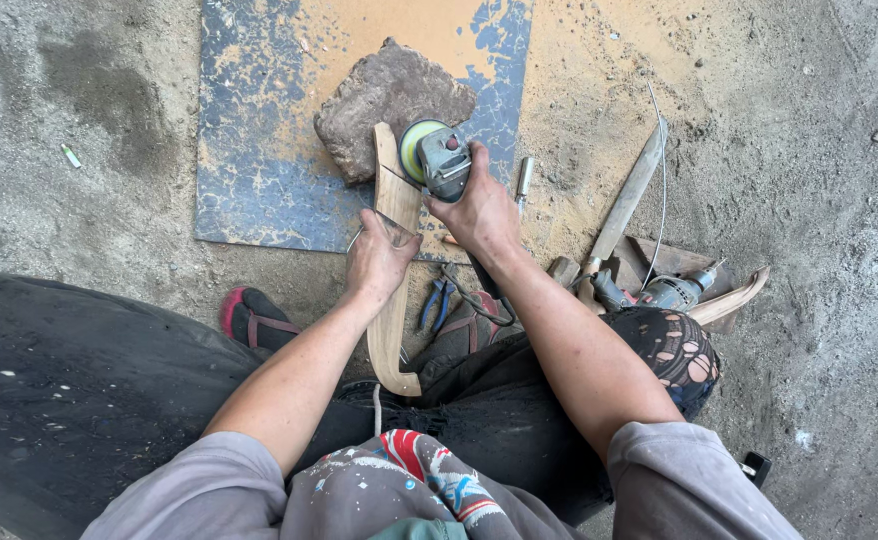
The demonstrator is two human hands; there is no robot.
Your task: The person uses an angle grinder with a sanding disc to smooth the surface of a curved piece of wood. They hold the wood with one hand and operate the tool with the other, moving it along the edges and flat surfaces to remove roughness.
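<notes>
On the dusty concrete floor, a person sits with legs apart, working over a curved wooden piece [395, 270] that runs from between the knees up toward a rough stone block [391, 100]. The left hand [379, 258] is clenched around the middle of this wooden piece, fingers wrapped over its flat face, so the wood passes through the hand and sticks out both above and below it. The upper end leans against the stone block, while the lower, hooked end lies near the dark trousers.

Just to the right, the right hand [481, 208] grasps a small grey angle grinder [437, 160] from behind, its greenish disc set against the right edge of the wood's upper part, just above the left hand. The two hands are near each other, almost touching.

Beneath the stone lies a blue sheet [259, 150] coated with orange sawdust. Blue-handled pliers [436, 303] rest on the floor below the right wrist. Farther right, a long flat wooden slat [627, 200], an electric drill [664, 292] and another curved wooden piece lie together. A foot in a red sandal [252, 315] shows left of the held wood.
</notes>
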